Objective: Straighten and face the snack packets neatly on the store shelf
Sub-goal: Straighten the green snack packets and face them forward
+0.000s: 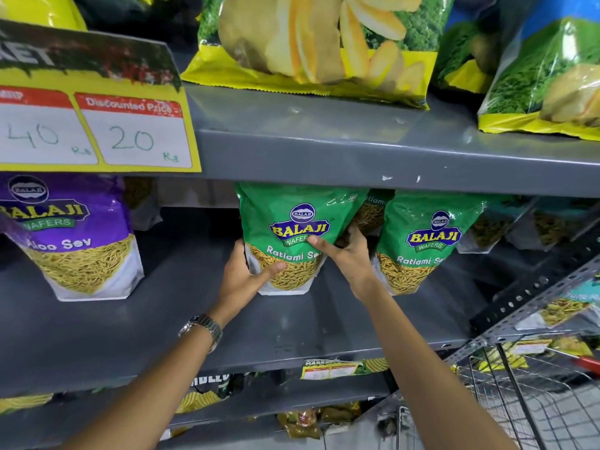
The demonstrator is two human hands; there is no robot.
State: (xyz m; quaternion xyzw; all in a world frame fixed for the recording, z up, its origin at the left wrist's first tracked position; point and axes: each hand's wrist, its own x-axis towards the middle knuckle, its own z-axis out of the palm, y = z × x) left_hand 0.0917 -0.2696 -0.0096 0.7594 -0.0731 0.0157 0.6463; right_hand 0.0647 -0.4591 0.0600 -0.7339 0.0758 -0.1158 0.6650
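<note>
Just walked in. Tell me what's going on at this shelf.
A person is facing up snack packets. Both hands hold one green Ratlami Sev packet upright on the grey shelf: the left hand at its lower left edge, the right hand along its right side. A second green packet stands to its right, a purple Aloo Sev packet to its left.

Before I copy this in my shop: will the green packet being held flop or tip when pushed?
The green packet probably stands by itself, since its flat white base sits on the shelf. Its glossy film looks soft, so it may dent under both hands: left hand, right hand. Being tall, it could tip.
</note>
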